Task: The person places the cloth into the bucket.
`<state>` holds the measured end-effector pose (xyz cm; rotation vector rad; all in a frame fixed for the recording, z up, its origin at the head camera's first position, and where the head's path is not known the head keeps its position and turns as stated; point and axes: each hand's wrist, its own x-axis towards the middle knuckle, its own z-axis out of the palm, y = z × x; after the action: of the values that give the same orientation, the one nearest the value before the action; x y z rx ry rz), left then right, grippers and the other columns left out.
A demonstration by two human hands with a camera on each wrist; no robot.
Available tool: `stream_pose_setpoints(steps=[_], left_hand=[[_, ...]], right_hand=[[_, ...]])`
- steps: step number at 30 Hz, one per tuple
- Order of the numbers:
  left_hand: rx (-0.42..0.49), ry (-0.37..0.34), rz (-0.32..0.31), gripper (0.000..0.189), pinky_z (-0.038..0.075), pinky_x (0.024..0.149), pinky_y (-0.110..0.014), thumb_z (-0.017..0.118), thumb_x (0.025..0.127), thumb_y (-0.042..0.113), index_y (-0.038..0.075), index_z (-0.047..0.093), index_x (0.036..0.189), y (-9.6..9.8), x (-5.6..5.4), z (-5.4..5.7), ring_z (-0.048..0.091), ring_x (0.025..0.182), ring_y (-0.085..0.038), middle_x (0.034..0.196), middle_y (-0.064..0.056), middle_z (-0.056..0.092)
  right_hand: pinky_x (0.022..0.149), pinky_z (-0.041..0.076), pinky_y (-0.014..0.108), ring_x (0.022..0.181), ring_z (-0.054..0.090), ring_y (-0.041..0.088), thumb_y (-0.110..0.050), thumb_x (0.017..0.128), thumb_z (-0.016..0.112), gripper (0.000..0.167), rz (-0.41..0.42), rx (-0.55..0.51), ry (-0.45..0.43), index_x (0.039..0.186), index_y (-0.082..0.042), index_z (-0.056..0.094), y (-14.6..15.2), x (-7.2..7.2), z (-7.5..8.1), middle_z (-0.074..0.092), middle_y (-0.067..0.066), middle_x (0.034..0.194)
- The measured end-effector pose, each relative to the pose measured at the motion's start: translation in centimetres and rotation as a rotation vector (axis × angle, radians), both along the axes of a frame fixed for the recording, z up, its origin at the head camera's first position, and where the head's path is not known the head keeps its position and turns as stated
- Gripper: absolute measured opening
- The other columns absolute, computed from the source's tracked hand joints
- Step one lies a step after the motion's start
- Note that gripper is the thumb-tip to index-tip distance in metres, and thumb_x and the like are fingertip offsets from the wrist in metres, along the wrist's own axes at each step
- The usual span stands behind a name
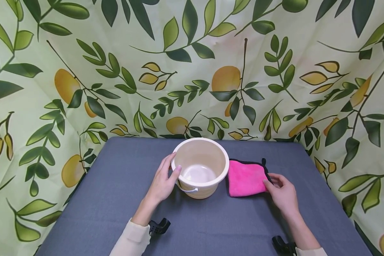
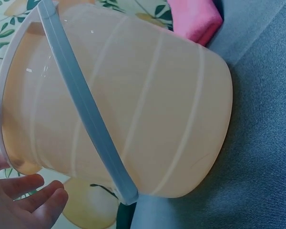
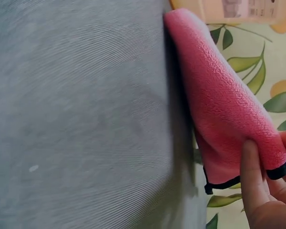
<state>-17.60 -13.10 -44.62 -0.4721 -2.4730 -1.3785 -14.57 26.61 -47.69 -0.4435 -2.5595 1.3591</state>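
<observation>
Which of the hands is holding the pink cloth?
The right hand, pinching the pink cloth by its edge; the left hand instead touches the bucket.

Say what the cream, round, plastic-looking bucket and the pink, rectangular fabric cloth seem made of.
Cream round bucket: probably smooth, glossy plastic; its wall shows small, bright highlights.
Pink rectangular cloth: matt, fuzzy pile, visible close up, suggests microfibre or similar; exact fibre can't be told.

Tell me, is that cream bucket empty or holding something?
Empty, as far as the head view shows: the cream bucket has bare inner walls and a bare visible bottom. The black-edged pink cloth is outside, beside it.
</observation>
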Motion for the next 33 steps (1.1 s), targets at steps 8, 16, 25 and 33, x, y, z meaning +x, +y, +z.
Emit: stream_pose_setpoints(steps=[8,16,25,33], left_hand=[[-0.004,0.01,0.003,0.056,0.045,0.107,-0.049,0.056,0.104,0.031,0.008,0.042,0.154,-0.1,-0.1,-0.1,0.055,0.127,-0.031,0.151,-0.016,0.046],[0.006,0.0,0.014,0.057,0.04,0.113,-0.05,0.057,0.104,0.033,0.01,0.043,0.154,-0.2,0.0,-0.1,0.05,0.134,-0.031,0.152,-0.015,0.046],[0.025,-0.013,0.006,0.057,0.042,0.111,-0.05,0.06,0.102,0.032,0.01,0.044,0.153,-0.2,-0.1,0.0,0.054,0.131,-0.031,0.149,-0.015,0.048],[0.07,-0.031,-0.008,0.058,0.045,0.109,-0.047,0.062,0.102,0.029,0.008,0.043,0.152,-0.2,-0.2,-0.1,0.056,0.129,-0.031,0.15,-0.016,0.049]], right_hand=[[0.072,0.048,0.008,0.098,0.058,0.004,-0.033,0.096,0.072,0.048,0.044,-0.06,0.077,0.133,-0.003,0.064,-1.0,-0.8,1.8,0.063,0.018,0.127],[0.074,0.049,0.008,0.101,0.059,0.006,-0.032,0.095,0.073,0.047,0.076,-0.096,0.134,0.132,-0.003,0.064,-2.2,-1.5,3.2,0.062,0.015,0.126],[0.073,0.051,0.012,0.094,0.059,-0.001,-0.026,0.095,0.074,0.042,0.114,-0.124,0.18,0.13,-0.003,0.066,-2.7,-1.4,4.6,0.064,0.014,0.121],[0.072,0.051,0.012,0.094,0.059,-0.002,-0.023,0.094,0.076,0.041,0.142,-0.129,0.217,0.13,-0.005,0.067,-2.9,-1.3,6.1,0.064,0.012,0.12]])
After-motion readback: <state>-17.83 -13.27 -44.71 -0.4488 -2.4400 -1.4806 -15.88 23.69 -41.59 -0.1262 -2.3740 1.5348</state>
